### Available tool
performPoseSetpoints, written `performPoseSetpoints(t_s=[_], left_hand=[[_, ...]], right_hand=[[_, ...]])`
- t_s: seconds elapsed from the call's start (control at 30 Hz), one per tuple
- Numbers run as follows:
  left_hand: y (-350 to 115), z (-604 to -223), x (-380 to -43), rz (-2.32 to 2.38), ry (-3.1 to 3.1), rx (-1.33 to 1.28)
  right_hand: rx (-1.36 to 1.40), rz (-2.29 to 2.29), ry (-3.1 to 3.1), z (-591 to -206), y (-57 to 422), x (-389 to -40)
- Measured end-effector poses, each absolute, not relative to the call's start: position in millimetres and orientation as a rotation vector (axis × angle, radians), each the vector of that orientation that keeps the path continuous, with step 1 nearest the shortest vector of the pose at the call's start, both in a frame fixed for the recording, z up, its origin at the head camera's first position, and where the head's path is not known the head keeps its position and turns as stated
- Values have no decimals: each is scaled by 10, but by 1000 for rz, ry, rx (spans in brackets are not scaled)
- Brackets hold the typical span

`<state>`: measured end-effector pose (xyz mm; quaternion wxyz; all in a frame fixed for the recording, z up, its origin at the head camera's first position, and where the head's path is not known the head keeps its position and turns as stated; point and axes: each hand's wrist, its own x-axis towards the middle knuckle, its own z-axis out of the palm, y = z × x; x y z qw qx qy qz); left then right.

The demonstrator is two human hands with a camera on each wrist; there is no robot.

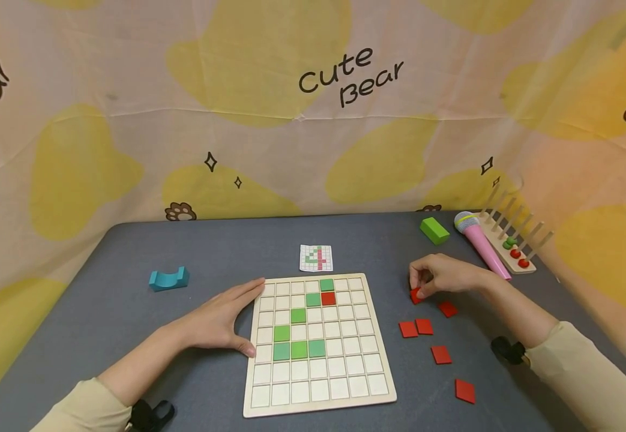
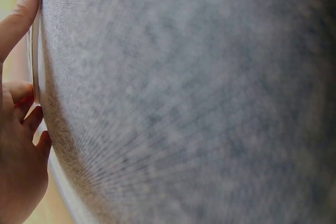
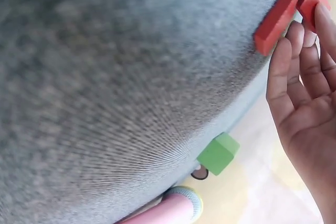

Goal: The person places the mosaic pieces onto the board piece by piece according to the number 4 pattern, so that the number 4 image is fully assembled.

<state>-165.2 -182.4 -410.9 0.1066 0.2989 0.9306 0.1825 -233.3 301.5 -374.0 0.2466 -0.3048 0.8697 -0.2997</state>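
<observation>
A wooden grid board [image 1: 319, 379] lies on the table, with several green tiles [image 1: 298, 315] and one red tile [image 1: 328, 298] set in its squares. Along its left edge rests my left hand [image 1: 212, 321], fingers extended and thumb spread apart; the left wrist view shows thumb [image 2: 23, 17] and fingertips right at the board's rim. Right of the board, my right hand [image 1: 442, 275] pinches a red square tile [image 3: 313, 4] between thumb and fingers, close over the table. Another red tile [image 3: 276, 20] lies beside those fingers in the right wrist view.
Several loose red tiles [image 1: 441, 354] lie right of the board. Behind it is a small pattern card [image 1: 316, 258]. A teal curved block [image 1: 169, 279] stands at left; a green block [image 1: 434, 230], pink microphone [image 1: 484, 249] and peg stand [image 1: 529, 269] are at back right.
</observation>
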Motion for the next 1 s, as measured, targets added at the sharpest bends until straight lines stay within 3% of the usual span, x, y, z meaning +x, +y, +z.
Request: performPoseSetpoints(t_s=[1.0], left_hand=[[-1821, -4096, -1651, 544, 2736, 885]], right_hand=[[-883, -926, 2505, -3585, 2171, -2125]])
